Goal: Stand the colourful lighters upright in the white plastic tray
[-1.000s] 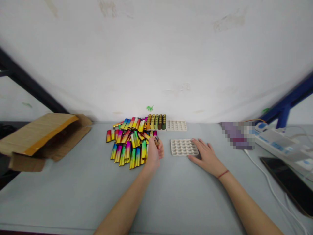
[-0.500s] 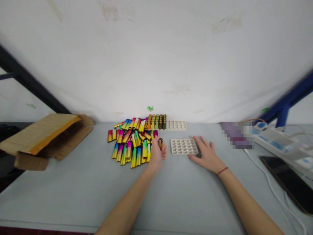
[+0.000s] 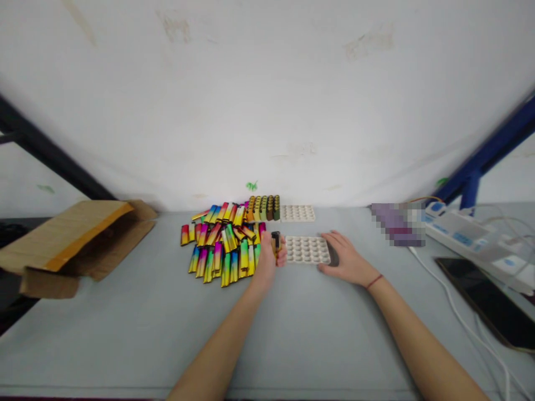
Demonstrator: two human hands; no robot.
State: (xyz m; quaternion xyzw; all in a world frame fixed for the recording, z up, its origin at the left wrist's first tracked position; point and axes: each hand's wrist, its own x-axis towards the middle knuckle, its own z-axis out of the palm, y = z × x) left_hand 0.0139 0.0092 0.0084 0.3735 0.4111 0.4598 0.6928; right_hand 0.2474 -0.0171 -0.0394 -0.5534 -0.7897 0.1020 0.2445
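The left hand (image 3: 268, 258) gripped a lighter (image 3: 276, 240) just beside a white tray (image 3: 307, 250), while the right hand (image 3: 349, 262) spread loosely around the tray's right end.

Bare hands (image 3: 350, 260), forearms (image 3: 232, 328); 1 thin red cord (image 3: 374, 281), right wrist (image 3: 366, 274).

On the table (image 3: 292, 340), the near tray (image 3: 308, 249) lies between the left hand (image 3: 268, 259) and right hand (image 3: 346, 260), before the far tray (image 3: 297, 213). Leftward lies a pile, apparently of lighters (image 3: 218, 256).
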